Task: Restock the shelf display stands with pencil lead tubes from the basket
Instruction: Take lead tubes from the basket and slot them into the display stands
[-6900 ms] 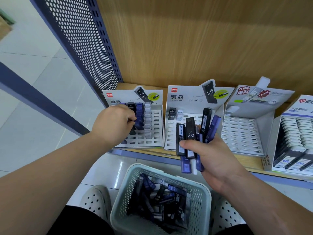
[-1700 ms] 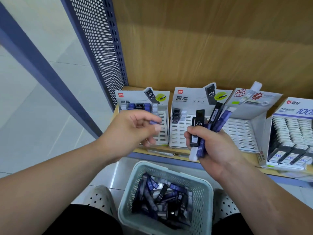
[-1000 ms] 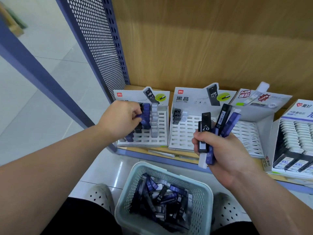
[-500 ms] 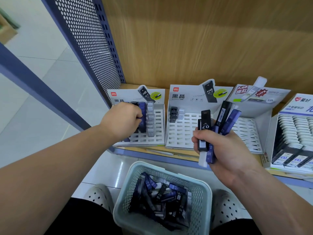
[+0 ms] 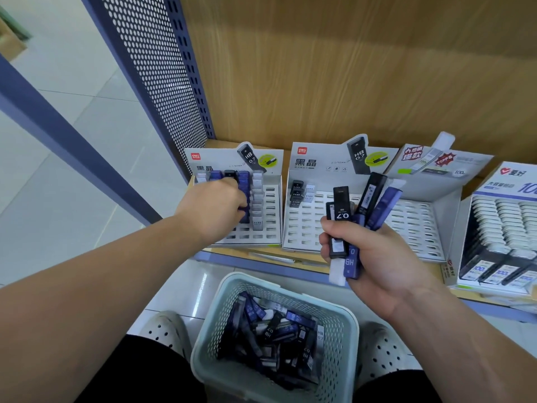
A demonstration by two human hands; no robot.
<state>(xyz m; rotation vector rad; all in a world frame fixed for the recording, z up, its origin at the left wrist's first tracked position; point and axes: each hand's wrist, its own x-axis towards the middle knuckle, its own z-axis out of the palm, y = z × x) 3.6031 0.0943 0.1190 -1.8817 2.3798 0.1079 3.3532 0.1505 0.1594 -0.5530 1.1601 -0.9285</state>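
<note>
We judge the tubes [image 5: 340, 212] light, stiff, slick plastic: little force needed, but a loose bunch can fan out and slide. Best hold is a pinch across the flat sides near the cap end, leaving the bottom end free for a slot.

Where they are: a fanned bunch of black and blue ones in the right hand [image 5: 377, 257], a heap in the basket [image 5: 341, 338] on the floor between the feet, some rows filled in the left stand [image 5: 271, 225], and a few at the top-left of the middle stand [image 5: 305, 225].

The right hand is closed round the bunch, thumb across the front, palm toward us. It is raised in front of the middle stand, forearm coming in from lower right.

The left hand [image 5: 215, 209] reaches forward to the left stand with its back toward us, knuckles up and wrist roughly straight. Its fingers curl in against the blue column [image 5: 244, 181]. The fingertips are hidden, so we cannot tell whether it pinches a tube or only presses one.

Our guess is it's seating one tube in a slot. The risk is the right-hand fan slipping.
</note>
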